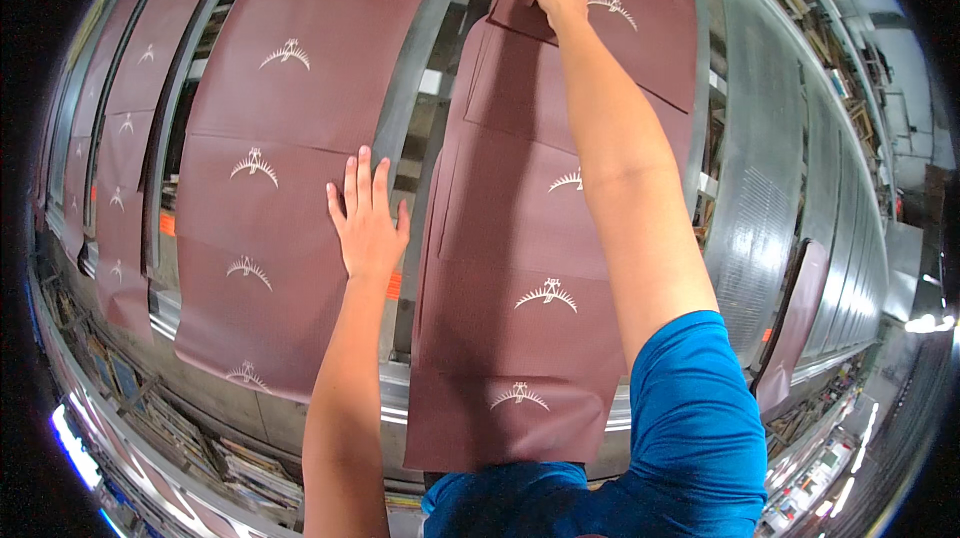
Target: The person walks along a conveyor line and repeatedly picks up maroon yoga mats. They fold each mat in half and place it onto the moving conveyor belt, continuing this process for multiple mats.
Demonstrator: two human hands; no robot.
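Observation:
Maroon sheets with pale winged prints lie in overlapping rows across metal slats. My left hand [368,223] is open, palm down with fingers spread, on the right edge of the left row of sheets [290,108]. Farther off, my right hand [563,6] reaches out with its fingers closed at the edge of a far maroon sheet [650,53], seemingly pinching it. Below that hand, the nearer row of sheets [585,238] runs toward my body, with a dark shadow along it. My right forearm covers part of this row.
A metal slat [415,78] and a gap separate the two rows. Wide shiny metal panels [765,188] lie at the right, with another maroon piece [795,323] hanging there. More maroon strips [125,148] lie at the far left. Orange bits [394,284] show in the gaps.

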